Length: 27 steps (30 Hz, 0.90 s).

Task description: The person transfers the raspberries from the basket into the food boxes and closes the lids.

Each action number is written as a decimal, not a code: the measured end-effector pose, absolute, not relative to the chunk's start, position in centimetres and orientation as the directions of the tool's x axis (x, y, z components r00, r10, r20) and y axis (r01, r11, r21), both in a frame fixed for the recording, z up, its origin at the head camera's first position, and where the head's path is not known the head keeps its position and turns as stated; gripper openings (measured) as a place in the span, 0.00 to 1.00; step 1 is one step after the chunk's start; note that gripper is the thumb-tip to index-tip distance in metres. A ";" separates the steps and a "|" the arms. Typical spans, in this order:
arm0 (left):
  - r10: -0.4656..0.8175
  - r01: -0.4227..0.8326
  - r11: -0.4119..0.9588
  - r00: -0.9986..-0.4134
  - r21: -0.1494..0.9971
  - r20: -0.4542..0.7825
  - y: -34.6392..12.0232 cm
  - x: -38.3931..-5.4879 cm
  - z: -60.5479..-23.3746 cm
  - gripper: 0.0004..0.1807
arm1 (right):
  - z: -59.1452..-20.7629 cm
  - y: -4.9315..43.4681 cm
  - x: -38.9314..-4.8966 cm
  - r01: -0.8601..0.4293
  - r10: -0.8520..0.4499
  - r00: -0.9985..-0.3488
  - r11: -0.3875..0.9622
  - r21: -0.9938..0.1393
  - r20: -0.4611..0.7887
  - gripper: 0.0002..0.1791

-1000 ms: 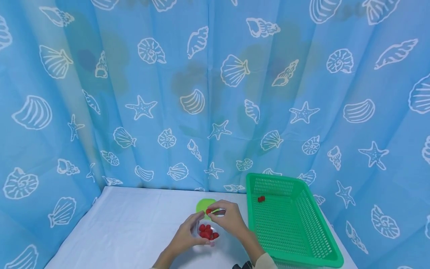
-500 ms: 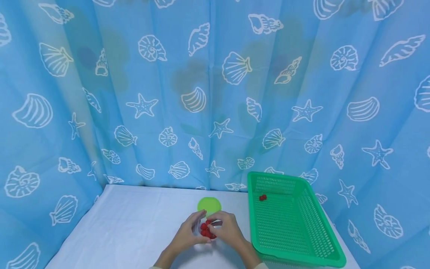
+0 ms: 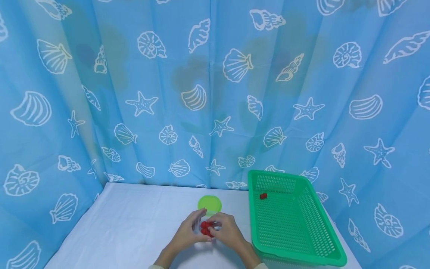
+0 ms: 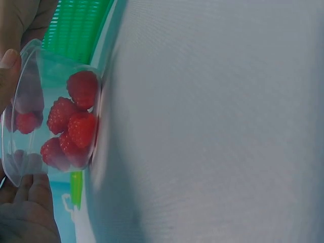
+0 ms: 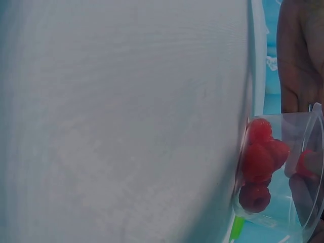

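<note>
A clear plastic cup (image 4: 53,83) stands on the white-covered table with several raspberries (image 4: 82,130) at its bottom. My left hand (image 3: 184,235) grips it from the left, fingers round the far side and thumb at the near side. From the right, my right hand (image 3: 230,232) reaches into the cup, its thumb and fingertips pinching a raspberry (image 5: 304,163) above the others. Part of the cup is hidden by both hands in the head view. Behind them lies a round lime-green lid (image 3: 209,204), flat on the table.
To the right is a large green perforated plastic basket (image 3: 254,228), with small red berries (image 3: 263,196) in its far left corner. A blue curtain (image 3: 151,142) with white shell prints hangs behind and around the table (image 3: 134,209).
My right hand has lowered the pinched raspberry from above the cup down into it. My left hand keeps its grip on the cup. The head view has shifted slightly.
</note>
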<state>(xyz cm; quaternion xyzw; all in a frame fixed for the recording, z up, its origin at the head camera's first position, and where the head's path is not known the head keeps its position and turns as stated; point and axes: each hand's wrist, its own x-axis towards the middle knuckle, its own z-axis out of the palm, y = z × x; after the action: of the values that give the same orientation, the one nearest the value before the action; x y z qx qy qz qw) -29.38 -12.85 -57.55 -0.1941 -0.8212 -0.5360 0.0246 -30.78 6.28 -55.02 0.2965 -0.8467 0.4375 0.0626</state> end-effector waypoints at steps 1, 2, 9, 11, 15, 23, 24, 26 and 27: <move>0.293 0.343 0.347 -0.924 0.873 0.246 -12.8 -29.4 -57.5 0.53 | -55.0 6.3 -30.8 -0.560 -0.453 -0.813 0.441 -0.702 0.365 0.10; 0.294 0.343 0.345 -0.923 0.874 0.247 -12.8 -29.4 -57.5 0.53 | -55.0 6.3 -30.8 -0.564 -0.458 -0.811 0.442 -0.698 0.365 0.10; 0.301 0.343 0.349 -0.922 0.872 0.242 -12.9 -29.3 -57.4 0.53 | -55.2 6.2 -31.0 -0.573 -0.477 -0.803 0.457 -0.680 0.356 0.09; 0.300 0.344 0.359 -0.923 0.868 0.242 -12.8 -29.3 -57.4 0.53 | -55.1 6.1 -30.9 -0.565 -0.470 -0.810 0.465 -0.681 0.351 0.09; 0.301 0.344 0.359 -0.923 0.867 0.241 -12.8 -29.4 -57.4 0.53 | -54.3 6.2 -30.6 -0.571 -0.422 -0.816 0.481 -0.665 0.395 0.10; 0.278 0.287 0.380 -0.942 0.880 0.187 -12.7 -29.2 -57.2 0.53 | -47.6 7.7 -30.5 -0.609 -0.302 -0.789 0.504 -0.612 0.535 0.10; 0.274 0.284 0.384 -0.944 0.879 0.185 -12.7 -29.3 -57.2 0.53 | -46.7 8.2 -30.9 -0.638 -0.290 -0.764 0.474 -0.607 0.577 0.10; 0.271 0.284 0.390 -0.945 0.876 0.186 -12.6 -29.3 -57.2 0.54 | -44.7 9.3 -31.8 -0.665 -0.262 -0.733 0.469 -0.581 0.627 0.09; 0.272 0.285 0.389 -0.944 0.876 0.186 -12.7 -29.4 -57.2 0.54 | -43.8 10.0 -32.5 -0.680 -0.252 -0.718 0.454 -0.576 0.648 0.09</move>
<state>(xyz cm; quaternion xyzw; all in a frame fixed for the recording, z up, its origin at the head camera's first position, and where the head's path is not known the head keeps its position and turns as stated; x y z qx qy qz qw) -29.40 -12.65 -57.24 -0.1668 -0.8333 -0.5270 0.0061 -32.47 10.00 -43.84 0.2851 -0.8170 0.4377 0.2440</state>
